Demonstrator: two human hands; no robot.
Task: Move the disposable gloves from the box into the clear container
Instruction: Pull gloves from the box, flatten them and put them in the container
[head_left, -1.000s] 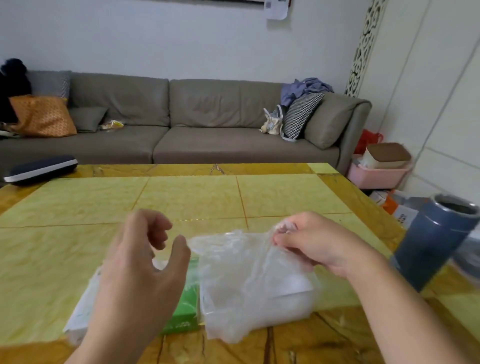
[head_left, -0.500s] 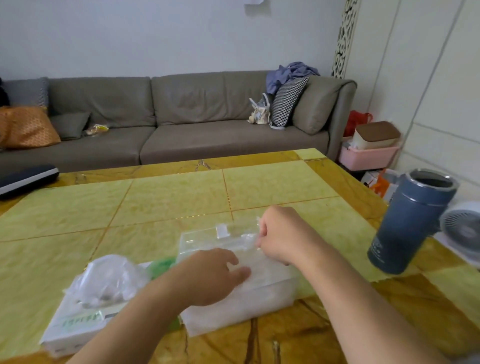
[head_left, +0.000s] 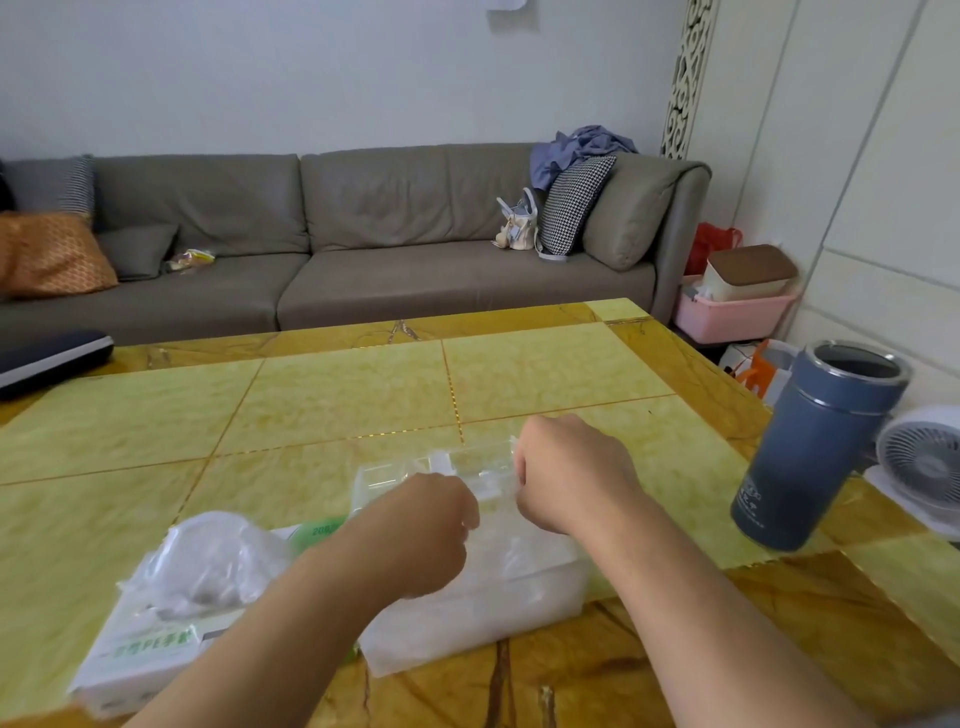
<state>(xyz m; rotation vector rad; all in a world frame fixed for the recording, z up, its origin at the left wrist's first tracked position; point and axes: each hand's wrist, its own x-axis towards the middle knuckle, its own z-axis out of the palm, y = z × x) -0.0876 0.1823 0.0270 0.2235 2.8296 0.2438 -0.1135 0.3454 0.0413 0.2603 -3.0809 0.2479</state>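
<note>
Both hands are seen from the back, so their fingertips curl out of sight into the rectangular clear plastic container (head_left: 467, 597) and the exact hold is hard to make out. The left hand (head_left: 415, 540) is curled into a loose fist over the middle of the container, fingers drawn in narrow, apparently pressing on thin clear plastic film inside; whether it pinches the film cannot be told. The right hand (head_left: 569, 475) is bent at the wrist over the container's far right corner, fingers folded down and close together, touching the rim or the film there; again I cannot tell if it grips anything. The container's near half looks cloudy white with packed film, but single gloves cannot be separated in it.

Just left of the container, touching it or nearly so, lies 1 flat white cardboard glove box with green print (head_left: 140, 660); its right end is hidden behind the left forearm. A crumpled tuft of clear disposable gloves (head_left: 213, 561) stands up out of its top opening. How many gloves there are cannot be counted.

Both sit near the front edge of the yellow-green marble-patterned table (head_left: 337, 395). To the right, well apart, stands 1 tall blue-grey open flask (head_left: 815, 447). A dark flat case (head_left: 47, 353) is cut off at the left edge.
</note>
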